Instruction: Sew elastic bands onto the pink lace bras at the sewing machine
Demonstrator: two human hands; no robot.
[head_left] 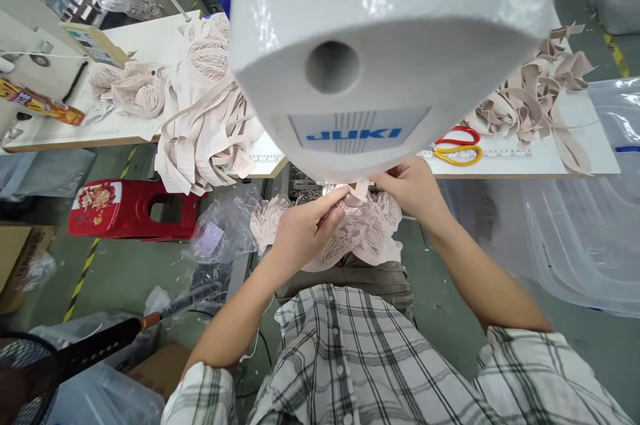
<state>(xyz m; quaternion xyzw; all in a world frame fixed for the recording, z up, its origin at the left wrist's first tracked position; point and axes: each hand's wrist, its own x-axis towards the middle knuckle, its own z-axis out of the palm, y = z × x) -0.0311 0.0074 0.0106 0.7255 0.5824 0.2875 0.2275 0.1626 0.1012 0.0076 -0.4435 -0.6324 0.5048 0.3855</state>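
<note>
A pale pink lace garment piece (367,228) lies in my lap, right under the head of a white JUKI sewing machine (360,45). My left hand (305,228) pinches the fabric's top edge, fingers closed on it. My right hand (413,185) grips the same piece from the right, just below the machine head. The needle area is hidden by the machine.
A heap of beige lace pieces and straps (205,118) hangs over the table's left part. More straps (535,95) and red and yellow scissors (457,145) lie at the right. A red stool (130,208) and clear plastic bins (590,238) stand on the floor.
</note>
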